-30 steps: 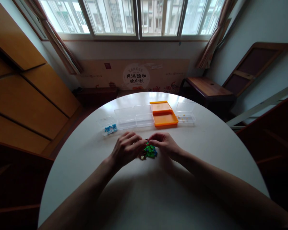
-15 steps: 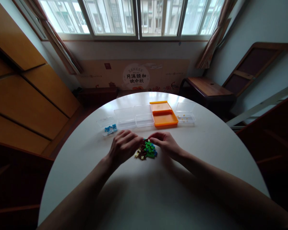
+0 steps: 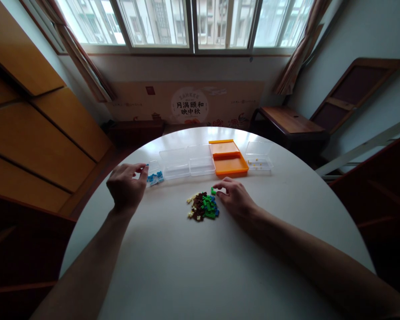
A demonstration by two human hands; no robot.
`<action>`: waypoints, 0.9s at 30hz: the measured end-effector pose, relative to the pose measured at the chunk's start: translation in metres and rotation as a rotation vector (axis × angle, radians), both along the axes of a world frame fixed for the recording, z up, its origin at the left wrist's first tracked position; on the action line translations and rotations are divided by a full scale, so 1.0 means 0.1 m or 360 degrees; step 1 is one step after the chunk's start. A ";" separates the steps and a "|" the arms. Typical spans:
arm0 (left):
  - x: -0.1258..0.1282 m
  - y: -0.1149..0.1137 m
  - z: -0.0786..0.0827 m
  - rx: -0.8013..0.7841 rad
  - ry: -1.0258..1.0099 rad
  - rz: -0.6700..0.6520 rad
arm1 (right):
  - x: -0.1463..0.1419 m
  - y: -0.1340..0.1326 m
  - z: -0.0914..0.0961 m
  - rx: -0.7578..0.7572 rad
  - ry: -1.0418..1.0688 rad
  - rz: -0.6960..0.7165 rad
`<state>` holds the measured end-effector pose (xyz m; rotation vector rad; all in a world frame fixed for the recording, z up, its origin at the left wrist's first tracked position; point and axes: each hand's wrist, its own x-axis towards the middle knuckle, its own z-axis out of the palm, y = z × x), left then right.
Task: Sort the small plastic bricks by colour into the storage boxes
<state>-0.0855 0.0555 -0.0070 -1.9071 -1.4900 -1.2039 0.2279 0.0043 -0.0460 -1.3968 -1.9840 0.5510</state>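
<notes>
My left hand (image 3: 128,183) is raised at the left clear box (image 3: 153,183), with a small blue toy brick (image 3: 147,166) pinched between thumb and forefinger. Several more light-blue bricks (image 3: 155,178) lie in that box, partly behind the hand. Beside the upper right of a loose pile, my right hand (image 3: 236,196) is curled, its thumb and forefinger closed on a green toy brick (image 3: 213,191). The pile holds brown bricks (image 3: 198,209), green bricks (image 3: 209,206), cream bricks (image 3: 190,214) and a few dark-blue ones at its right edge.
Behind the pile stand two clear open boxes (image 3: 176,171) (image 3: 202,167) and an open orange box (image 3: 230,165). Farther right, another clear box (image 3: 260,165) holds several small yellow pieces. All rest on a round white table (image 3: 186,271); a wooden chair (image 3: 291,121) stands beyond it.
My left hand has moved left from the pile to the box of light-blue bricks, carrying a blue brick. My right hand has shifted slightly right, and the pile is uncovered.
</notes>
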 end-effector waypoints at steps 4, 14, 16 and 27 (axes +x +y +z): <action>0.00 0.01 -0.02 -0.0022 0.0002 0.0054 | -0.01 -0.02 -0.02 0.0048 -0.0103 0.0014; 0.07 -0.02 -0.01 -0.0011 0.0067 -0.0031 | -0.03 0.00 -0.05 0.0130 -0.0256 -0.0002; 0.12 -0.04 0.00 -0.0013 0.0106 -0.0080 | -0.05 0.00 -0.06 0.0131 -0.0266 -0.0010; 0.56 -0.23 -0.04 -0.0067 0.0526 -0.0801 | -0.16 0.02 0.00 0.0082 -0.0143 0.0008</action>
